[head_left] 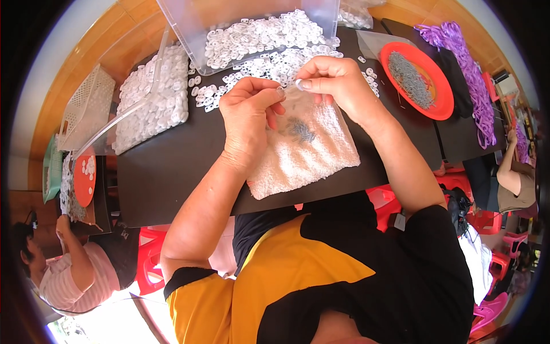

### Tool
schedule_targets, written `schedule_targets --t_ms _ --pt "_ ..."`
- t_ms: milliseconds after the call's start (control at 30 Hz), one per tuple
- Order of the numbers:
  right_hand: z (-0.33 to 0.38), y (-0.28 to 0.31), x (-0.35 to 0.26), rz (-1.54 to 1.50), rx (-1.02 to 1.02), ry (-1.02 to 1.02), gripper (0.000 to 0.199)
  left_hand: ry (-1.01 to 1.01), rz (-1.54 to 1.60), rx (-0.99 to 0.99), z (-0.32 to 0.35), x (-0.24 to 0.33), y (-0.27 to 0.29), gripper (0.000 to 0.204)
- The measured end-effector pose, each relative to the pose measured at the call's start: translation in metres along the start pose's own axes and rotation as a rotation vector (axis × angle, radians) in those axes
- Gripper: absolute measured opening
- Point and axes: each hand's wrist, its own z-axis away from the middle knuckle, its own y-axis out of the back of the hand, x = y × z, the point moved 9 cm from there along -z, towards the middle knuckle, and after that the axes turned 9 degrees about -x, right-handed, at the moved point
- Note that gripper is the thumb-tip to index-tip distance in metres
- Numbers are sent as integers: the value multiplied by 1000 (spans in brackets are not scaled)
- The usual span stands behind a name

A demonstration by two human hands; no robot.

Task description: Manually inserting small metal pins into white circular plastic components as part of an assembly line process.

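Head: towel (312,163), dark table (172,183), red chairs (150,258)

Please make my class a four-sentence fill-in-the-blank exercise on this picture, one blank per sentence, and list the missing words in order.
1. The small piece at the fingertips of the right hand is coloured ____.
2. The red bowl holding thin grey pieces stands to the ____ of both that hand and the left hand.
3. The tangled ribbons past the bowl are coloured ____.
4. Of the bowl and the pale cloth, the ____ is nearer the yellow-and-black shirt.

Missing words: white; right; purple; cloth.
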Motion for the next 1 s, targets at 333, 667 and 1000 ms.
schedule_targets --t_ms 333,667,1000 --pt "9 11 -30 930 79 311 7 51 -28 20 -3 -5 5 10" --pt "8 -29 -17 1319 -15 118 10 37 -59 2 -5 -7 4 9" --pt "7 -21 -22 790 39 306 9 -1 13 -15 -5 -4 1 10"
